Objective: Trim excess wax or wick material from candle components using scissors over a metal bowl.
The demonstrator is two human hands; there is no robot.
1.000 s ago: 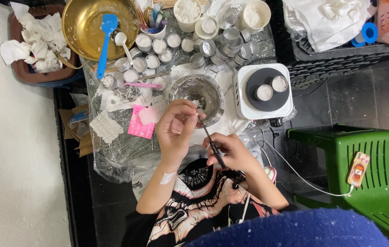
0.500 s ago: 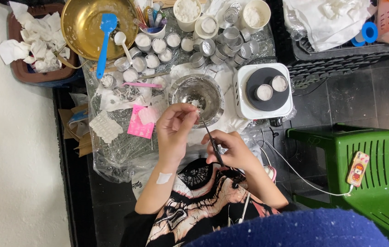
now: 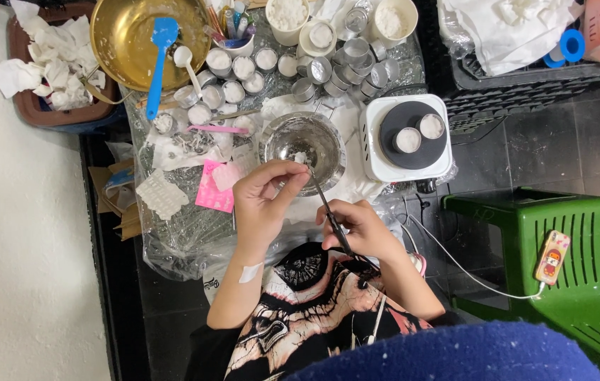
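My left hand [image 3: 261,204] pinches a small white bit [image 3: 302,157] between thumb and fingertips, right over the near rim of a steel bowl [image 3: 293,141]. A white plaster sits on that forearm. My right hand [image 3: 363,227] grips thin black scissors [image 3: 329,212]. Their tips point up and left at the white bit. Both hands hover over a table covered in clear plastic sheet [image 3: 180,233].
A white hot plate [image 3: 377,159] carrying two small tins stands right of the bowl. Behind are several small wax-filled tins [image 3: 243,68], a gold bowl [image 3: 127,32] with a blue spatula [image 3: 161,56], and a tub of crumpled tissues [image 3: 46,70]. A green stool [image 3: 589,233] holds a phone [image 3: 552,257].
Both hands stay almost in place; the left fingers have crept slightly toward the bowl's rim with the white bit.
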